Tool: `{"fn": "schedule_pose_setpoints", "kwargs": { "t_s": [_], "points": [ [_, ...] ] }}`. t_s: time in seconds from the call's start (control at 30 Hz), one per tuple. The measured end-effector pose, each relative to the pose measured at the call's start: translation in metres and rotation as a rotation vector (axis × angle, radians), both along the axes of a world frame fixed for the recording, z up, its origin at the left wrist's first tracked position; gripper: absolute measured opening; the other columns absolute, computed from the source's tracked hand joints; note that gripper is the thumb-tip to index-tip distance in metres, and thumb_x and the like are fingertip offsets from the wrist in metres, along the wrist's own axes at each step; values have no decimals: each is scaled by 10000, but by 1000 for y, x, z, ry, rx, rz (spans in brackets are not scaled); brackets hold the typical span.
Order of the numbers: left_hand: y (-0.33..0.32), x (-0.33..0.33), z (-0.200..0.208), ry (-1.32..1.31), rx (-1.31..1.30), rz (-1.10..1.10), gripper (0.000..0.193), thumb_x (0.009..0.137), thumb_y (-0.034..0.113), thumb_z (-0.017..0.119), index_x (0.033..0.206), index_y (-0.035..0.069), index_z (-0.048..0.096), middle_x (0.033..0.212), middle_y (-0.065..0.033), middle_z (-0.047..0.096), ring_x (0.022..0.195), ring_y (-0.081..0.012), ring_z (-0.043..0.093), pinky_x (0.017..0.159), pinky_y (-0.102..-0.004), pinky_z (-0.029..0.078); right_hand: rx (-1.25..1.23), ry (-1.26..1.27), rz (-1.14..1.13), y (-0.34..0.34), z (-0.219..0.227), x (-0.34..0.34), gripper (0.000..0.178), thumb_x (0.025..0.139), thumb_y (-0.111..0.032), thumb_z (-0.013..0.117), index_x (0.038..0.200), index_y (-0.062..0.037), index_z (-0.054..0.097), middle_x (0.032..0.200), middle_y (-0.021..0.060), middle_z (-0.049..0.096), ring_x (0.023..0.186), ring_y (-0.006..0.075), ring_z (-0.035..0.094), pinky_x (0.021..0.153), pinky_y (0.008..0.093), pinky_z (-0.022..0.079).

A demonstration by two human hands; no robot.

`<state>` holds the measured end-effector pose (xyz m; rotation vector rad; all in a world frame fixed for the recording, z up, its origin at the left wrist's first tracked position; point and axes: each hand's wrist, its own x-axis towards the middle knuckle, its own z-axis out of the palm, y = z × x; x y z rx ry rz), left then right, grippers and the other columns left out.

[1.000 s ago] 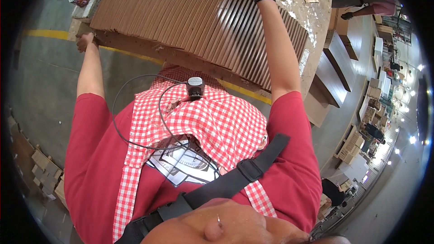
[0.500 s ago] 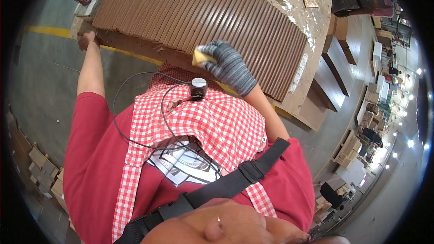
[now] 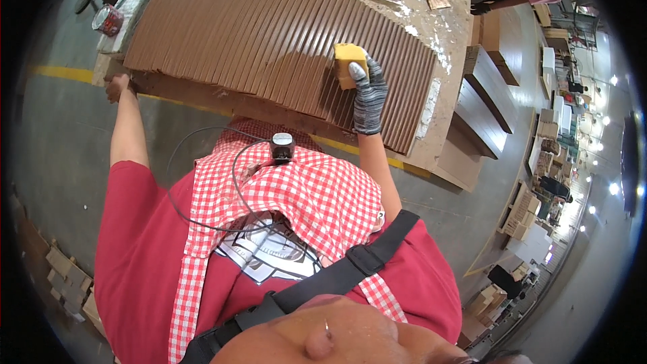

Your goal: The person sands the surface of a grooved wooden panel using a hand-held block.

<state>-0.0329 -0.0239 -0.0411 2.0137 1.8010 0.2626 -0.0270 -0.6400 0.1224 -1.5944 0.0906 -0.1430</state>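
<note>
Yellow block (image 3: 348, 54) in right hand's (image 3: 370, 96) grasp over panel (image 3: 263, 34), left hand (image 3: 119, 87) at table edge (image 3: 202, 94), grip unclear

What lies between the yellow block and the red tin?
In the head view, from the yellow block to the red tin, there are brown strips side by side, then a pale slab.

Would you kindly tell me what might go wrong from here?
The yellow block in the gloved right hand might scratch the ridged brown surface. The bare left hand, at the table's edge, might get scraped. The looped cable might snag on something.
</note>
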Motion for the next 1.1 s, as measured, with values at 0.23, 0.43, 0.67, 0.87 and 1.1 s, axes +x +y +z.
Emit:
{"fn": "schedule_pose_setpoints", "kwargs": {
  "t_s": [0.23,0.43,0.67,0.87,1.1],
  "points": [
    [30,-5,-23,72,19,-22,647,824,407,525,1112,-167,441,1190,-335,423,1134,-423,409,936,-508,394,61,-8,29,4,-1,2,438,796,-266,723,1159,-61,589,1062,60,616,958,158,575,844,310,471],
    [28,4,-30,-54,-49,126,616,862,435,459,1080,-141,469,1174,-311,447,1121,-421,418,917,-510,399,-31,-34,21,7,0,3,409,818,-257,698,1151,-49,583,1054,58,604,951,154,567,835,299,470],
    [-7,15,3,-102,49,144,615,921,433,340,1057,-147,493,1133,-302,502,1086,-416,447,933,-496,374,23,-45,13,4,0,8,394,825,-252,689,1145,-49,585,1037,64,602,949,164,574,832,310,479],
    [-4,15,-10,-22,71,71,599,907,430,359,1071,-135,468,1134,-304,495,1087,-402,451,941,-473,365,51,-46,7,-3,-4,9,423,822,-269,694,1165,-50,581,1045,71,614,958,160,567,855,316,455],
    [10,9,-19,22,56,94,581,833,395,496,1079,-130,455,1123,-290,497,1097,-397,448,947,-465,361,92,-45,20,-4,-6,11,441,816,-290,699,1173,-59,582,1069,68,618,974,166,569,865,317,455]
  ]
}}
